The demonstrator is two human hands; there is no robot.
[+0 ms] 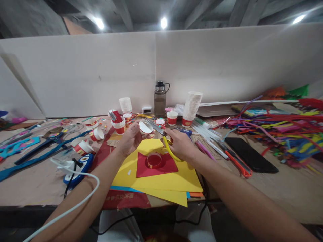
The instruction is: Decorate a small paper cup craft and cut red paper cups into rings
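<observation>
My left hand (131, 138) grips a white paper cup piece (146, 127), its round face turned toward me. In my right hand (180, 144) is a pair of scissors (174, 152) with yellow handles, the metal blades reaching left to the edge of the cup piece. Whether the blades are cutting into it I cannot tell. Below both hands, a red and gold paper ring (154, 161) stands on a red paper sheet (165, 169), which lies over yellow sheets (146, 183).
A tall stack of paper cups (192, 106) and a water bottle (159, 101) stand at the back. On the right lie a black phone (251, 154), an orange-handled cutter (238, 164) and many pipe cleaners (290, 127). A blue power strip (78, 171) with cables sits at left.
</observation>
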